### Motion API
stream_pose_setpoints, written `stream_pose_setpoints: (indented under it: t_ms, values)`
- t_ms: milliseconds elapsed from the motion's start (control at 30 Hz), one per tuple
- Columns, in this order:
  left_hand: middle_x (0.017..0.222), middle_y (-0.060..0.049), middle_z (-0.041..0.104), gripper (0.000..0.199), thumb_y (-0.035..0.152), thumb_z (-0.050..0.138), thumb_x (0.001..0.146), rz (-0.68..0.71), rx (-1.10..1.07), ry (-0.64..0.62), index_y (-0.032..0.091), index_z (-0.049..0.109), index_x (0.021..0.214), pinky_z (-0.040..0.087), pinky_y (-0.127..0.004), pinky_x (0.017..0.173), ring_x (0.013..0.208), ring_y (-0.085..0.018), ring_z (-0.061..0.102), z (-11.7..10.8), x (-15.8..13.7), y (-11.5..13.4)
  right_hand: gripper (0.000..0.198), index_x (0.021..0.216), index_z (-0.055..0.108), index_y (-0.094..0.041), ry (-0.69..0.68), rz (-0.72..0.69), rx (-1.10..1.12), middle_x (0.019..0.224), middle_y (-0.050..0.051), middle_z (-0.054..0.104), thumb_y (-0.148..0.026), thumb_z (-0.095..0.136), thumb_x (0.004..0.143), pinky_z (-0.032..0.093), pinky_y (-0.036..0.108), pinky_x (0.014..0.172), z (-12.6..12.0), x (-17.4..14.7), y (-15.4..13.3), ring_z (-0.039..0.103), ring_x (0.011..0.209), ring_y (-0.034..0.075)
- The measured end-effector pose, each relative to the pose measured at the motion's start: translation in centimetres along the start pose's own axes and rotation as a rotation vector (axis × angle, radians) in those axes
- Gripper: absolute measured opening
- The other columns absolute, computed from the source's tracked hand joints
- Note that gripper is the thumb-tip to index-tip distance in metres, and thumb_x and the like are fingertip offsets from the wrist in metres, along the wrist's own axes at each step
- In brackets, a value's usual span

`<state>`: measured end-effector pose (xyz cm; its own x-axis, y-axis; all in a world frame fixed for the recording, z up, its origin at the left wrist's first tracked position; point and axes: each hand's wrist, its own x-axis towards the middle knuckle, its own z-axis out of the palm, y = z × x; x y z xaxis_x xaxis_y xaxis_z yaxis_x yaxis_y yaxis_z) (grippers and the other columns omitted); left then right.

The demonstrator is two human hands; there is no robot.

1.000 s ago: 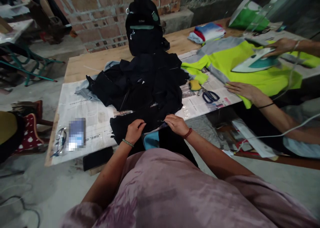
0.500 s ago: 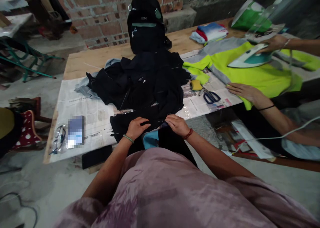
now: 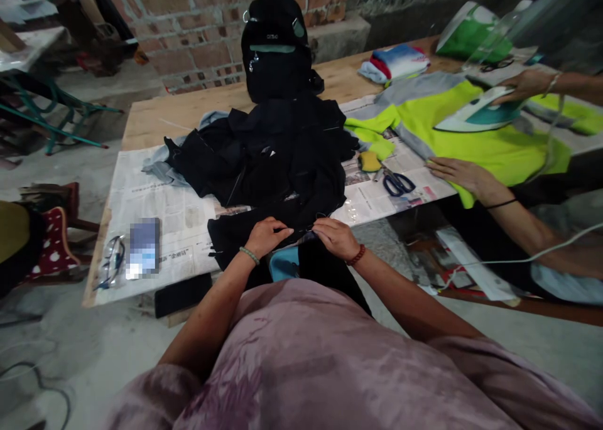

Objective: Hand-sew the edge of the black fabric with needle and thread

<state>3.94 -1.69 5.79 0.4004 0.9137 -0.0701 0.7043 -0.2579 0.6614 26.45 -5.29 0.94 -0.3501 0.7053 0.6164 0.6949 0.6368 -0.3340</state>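
Note:
At the table's front edge my left hand (image 3: 270, 236) pinches the hem of a black garment (image 3: 235, 226), thumb and forefinger together. A few centimetres to its right, my right hand (image 3: 336, 236) has its fingertips closed on a thin, shiny sliver that looks like a needle (image 3: 308, 230), close against the black cloth. A fine dark loop, like thread, shows above those fingers. The garment spreads back into a crumpled heap of black clothing (image 3: 282, 147), and its lower part hangs toward my lap.
Scissors (image 3: 398, 184) and a yellow sponge (image 3: 370, 161) lie right of the heap. A co-worker's hand holds an iron (image 3: 480, 113) on a yellow-grey garment (image 3: 494, 150). A black backpack (image 3: 276, 59) stands behind. Newspaper (image 3: 141, 198), a phone (image 3: 144, 245) and glasses (image 3: 112, 260) are at left.
My left hand has shifted slightly right along the hem, nearer my right hand. My right hand has barely moved. The co-worker's iron has slid a little to the right.

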Motion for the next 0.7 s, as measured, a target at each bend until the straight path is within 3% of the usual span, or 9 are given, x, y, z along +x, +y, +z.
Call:
stream_pose_setpoints:
  t_ms: [133,233,333,467,700]
  values:
    - [0.076,0.000,0.061,0.013,0.029,0.062,0.074,-0.022,-0.042,-0.020,0.020,0.070,0.078,0.044,-0.024,0.066,0.069,-0.012,0.057,0.4,0.0,-0.2,0.018,0.088,0.066,-0.019,0.001,0.001,-0.003,0.092,0.007,0.067,-0.019,0.048,0.085,0.052,0.028,0.077,0.0,0.0,-0.1,0.062,0.085,0.014]
    - [0.074,0.000,0.060,0.007,0.024,0.064,0.072,0.017,-0.052,0.067,0.019,0.069,0.074,0.044,-0.024,0.064,0.068,-0.011,0.056,0.7,-0.3,-0.3,0.019,0.089,0.066,-0.018,0.002,-0.006,0.002,0.092,0.007,0.066,-0.018,0.048,0.085,0.052,0.028,0.077,0.0,0.0,-0.2,0.062,0.085,0.014]
    - [0.074,-0.001,0.061,0.006,0.023,0.063,0.074,0.134,-0.012,0.199,0.019,0.068,0.075,0.043,-0.025,0.064,0.068,-0.011,0.056,0.9,-1.0,-0.3,0.019,0.088,0.066,-0.018,0.012,-0.015,-0.004,0.091,0.007,0.067,-0.019,0.047,0.085,0.051,0.028,0.077,0.2,0.1,-0.2,0.062,0.085,0.014]
    - [0.076,-0.002,0.063,0.009,0.023,0.059,0.078,0.330,0.199,0.305,0.019,0.067,0.080,0.039,-0.031,0.073,0.074,-0.014,0.057,1.2,-2.1,-0.5,0.020,0.089,0.067,-0.019,0.004,-0.001,-0.039,0.092,0.006,0.067,-0.020,0.047,0.086,0.051,0.028,0.078,0.4,-0.1,-0.2,0.062,0.085,0.014]
    - [0.084,-0.005,0.062,0.025,0.017,0.044,0.085,0.542,0.374,0.311,0.024,0.066,0.096,0.037,-0.031,0.074,0.083,-0.015,0.055,2.0,-3.5,-1.8,0.021,0.089,0.067,-0.018,0.006,-0.014,-0.023,0.092,0.007,0.067,-0.019,0.047,0.085,0.051,0.028,0.079,0.5,-0.5,0.0,0.062,0.084,0.014]
